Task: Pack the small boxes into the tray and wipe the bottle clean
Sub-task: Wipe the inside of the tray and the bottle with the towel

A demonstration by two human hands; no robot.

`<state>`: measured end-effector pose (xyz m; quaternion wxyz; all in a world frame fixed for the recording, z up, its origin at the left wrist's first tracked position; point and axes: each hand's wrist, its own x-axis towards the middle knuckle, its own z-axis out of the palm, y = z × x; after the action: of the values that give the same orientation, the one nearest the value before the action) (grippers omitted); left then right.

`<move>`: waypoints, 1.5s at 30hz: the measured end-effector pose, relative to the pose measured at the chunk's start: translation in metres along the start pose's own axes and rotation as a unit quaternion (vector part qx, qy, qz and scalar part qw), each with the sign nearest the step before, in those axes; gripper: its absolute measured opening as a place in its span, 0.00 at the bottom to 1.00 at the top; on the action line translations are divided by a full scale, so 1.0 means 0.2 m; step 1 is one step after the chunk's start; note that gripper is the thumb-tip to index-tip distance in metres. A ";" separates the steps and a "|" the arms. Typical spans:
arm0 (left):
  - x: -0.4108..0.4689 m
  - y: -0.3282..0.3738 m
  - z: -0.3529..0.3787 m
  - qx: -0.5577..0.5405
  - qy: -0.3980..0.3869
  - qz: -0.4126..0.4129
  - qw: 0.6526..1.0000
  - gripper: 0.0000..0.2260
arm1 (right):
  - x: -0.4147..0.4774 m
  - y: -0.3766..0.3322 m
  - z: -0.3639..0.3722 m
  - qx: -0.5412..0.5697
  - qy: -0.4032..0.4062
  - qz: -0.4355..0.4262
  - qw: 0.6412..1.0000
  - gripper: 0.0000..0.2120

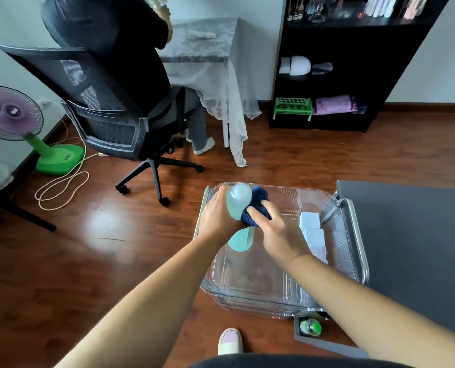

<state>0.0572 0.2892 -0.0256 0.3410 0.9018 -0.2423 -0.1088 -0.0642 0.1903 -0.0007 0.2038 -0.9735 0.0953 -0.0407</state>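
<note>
My left hand [219,215] grips a pale blue-green plastic bottle [238,199] over the far left part of a clear ribbed tray [260,293]. My right hand [276,232] presses a dark blue cloth [256,201] against the bottle's right side. Several small white boxes [312,233] lie in a row along the tray's right side. The bottle's lower end [241,241] shows below my left wrist.
The tray rests on a metal-railed cart [359,235] beside a dark grey table [417,243]. A green-capped bottle [311,327] sits on a lower shelf. A person sits in an office chair [109,115] at a desk; a green fan [22,120], loose cable and black shelf stand around.
</note>
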 end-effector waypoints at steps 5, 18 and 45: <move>-0.02 -0.02 0.01 -0.020 0.013 -0.010 1.000 0.32 | 0.04 0.11 0.04 -0.014 0.052 0.025 0.998 0.23; -0.01 -0.04 0.01 -0.004 0.022 0.003 1.000 0.34 | 0.05 0.14 0.06 0.015 0.059 0.007 0.998 0.26; -0.02 -0.03 -0.05 -0.056 -0.032 0.009 0.998 0.42 | 0.07 0.23 0.04 0.425 0.050 0.185 0.885 0.21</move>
<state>0.0598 0.3009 -0.0228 0.3843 0.8751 -0.2545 -0.1476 -0.0578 0.1498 -0.0260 0.5969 -0.7550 0.2571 -0.0872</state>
